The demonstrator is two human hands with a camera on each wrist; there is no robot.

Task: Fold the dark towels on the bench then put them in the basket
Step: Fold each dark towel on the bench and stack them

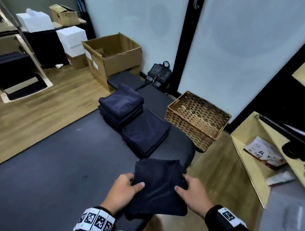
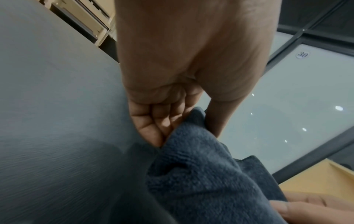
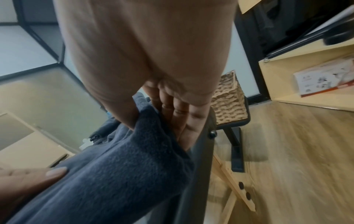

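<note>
**Q:** Nearest the head camera, what shows?

**A:** Two wrists with marker bands at the bottom edge. Above them, the left hand (image 1: pixel 122 189) and right hand (image 1: pixel 193 192) each pinch a side of one dark towel (image 1: pixel 159 185), thumbs on top, fingers tucked beneath. It lies folded over at the near right corner of the grey bench (image 1: pixel 58 163), its near edge overhanging. Towards frame centre sit two towel stacks: a flat stack (image 1: pixel 145 132), and behind it a taller stack (image 1: pixel 121 105). Right of centre, the wicker basket (image 1: pixel 197 119) stands at the bench's far end, with no towel visible inside.

**Q:** And the left wrist view?

**A:** The left hand (image 2: pixel 187 75) fills the upper middle. Its thumb and fingers (image 2: pixel 162 121) close narrowly on a bunched towel edge (image 2: pixel 201 166), which spreads to the lower right. A fingertip of the other hand shows at the bottom right.

**Q:** The right wrist view?

**A:** The right hand (image 3: pixel 153 60) grips the towel (image 3: pixel 124 166) at centre, fingers under the cloth by the bench edge. The basket (image 3: pixel 229 100) sits right of centre (partly hidden by the hand).

**Q:** Which step is this?

**A:** Folding, I judge. Next likely calls for evening the edges, then flattening the fold, before anything goes into the basket.
</note>
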